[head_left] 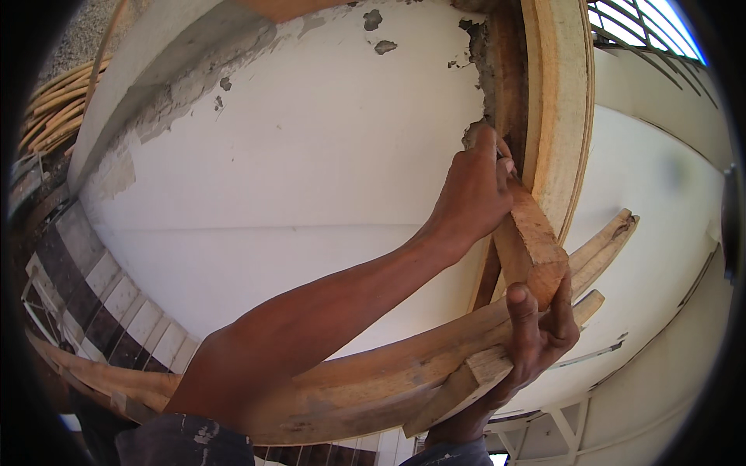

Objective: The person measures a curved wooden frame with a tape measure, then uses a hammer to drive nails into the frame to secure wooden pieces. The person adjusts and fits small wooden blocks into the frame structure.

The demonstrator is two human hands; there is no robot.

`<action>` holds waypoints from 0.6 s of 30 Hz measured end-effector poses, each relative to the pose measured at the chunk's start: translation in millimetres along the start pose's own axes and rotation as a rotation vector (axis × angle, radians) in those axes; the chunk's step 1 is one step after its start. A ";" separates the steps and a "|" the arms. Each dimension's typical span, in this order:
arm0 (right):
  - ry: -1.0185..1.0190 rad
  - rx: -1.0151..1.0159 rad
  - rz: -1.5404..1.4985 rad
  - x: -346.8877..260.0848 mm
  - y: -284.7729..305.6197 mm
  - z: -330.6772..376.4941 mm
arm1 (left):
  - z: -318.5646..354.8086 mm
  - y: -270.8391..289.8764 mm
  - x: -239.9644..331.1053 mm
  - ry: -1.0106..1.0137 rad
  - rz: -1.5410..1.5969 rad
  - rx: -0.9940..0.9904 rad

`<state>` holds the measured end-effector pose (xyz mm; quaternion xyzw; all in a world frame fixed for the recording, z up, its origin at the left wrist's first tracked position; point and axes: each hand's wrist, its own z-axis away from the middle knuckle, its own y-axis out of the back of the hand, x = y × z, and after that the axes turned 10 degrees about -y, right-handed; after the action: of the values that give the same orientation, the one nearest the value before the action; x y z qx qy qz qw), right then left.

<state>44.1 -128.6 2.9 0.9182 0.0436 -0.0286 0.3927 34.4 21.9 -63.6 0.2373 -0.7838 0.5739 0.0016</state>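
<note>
A short rough-sawn wooden block (536,245) slants against an upright wooden frame (556,93). My right hand (540,334) grips the lower end of this block, thumb on one side and fingers on the other. At the block's upper end, my left hand (475,186) is closed in a pinch beside the frame. Something thin and dark shows between its fingers, too small to name. Just below my right hand, a cut piece of wood (462,384) lies across a long wooden beam (388,342), which runs under my left forearm.
A white wall (311,163) with chipped plaster edges stands beside the frame. More timber ends (606,245) jut out to the right. Dark and pale tiles (105,287) and a stack of thin poles (62,109) are at the left. A metal grille (653,35) is at the upper right.
</note>
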 end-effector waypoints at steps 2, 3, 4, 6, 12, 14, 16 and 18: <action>0.000 -0.008 0.000 1.2 1.7 -1.3 | 0.2 -0.5 0.8 0.003 -0.006 0.001; 0.013 -0.015 0.005 2.1 2.5 -2.1 | 0.7 -0.7 1.0 -0.009 -0.001 0.010; 0.027 -0.023 0.011 3.0 3.3 -2.9 | 2.0 -0.3 1.1 -0.041 -0.008 0.025; 0.045 -0.028 0.031 4.6 4.6 -3.3 | 4.7 0.7 1.0 -0.059 -0.030 0.032; 0.051 -0.023 0.034 6.6 5.8 -3.1 | 17.9 19.4 0.2 0.050 -0.098 -0.060; 0.066 -0.019 0.036 6.9 6.0 -3.6 | 13.4 25.2 -0.5 0.015 -0.056 -0.073; 0.054 -0.011 0.032 7.4 6.2 -3.2 | 4.7 27.8 -1.2 0.010 -0.049 -0.120; 0.055 -0.006 0.037 7.8 6.3 -3.1 | -4.9 30.0 -1.6 0.008 -0.073 -0.182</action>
<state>52.6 -130.2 8.9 0.9181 0.0373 0.0040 0.3947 23.2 33.8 -89.3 0.2623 -0.8237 0.5006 0.0471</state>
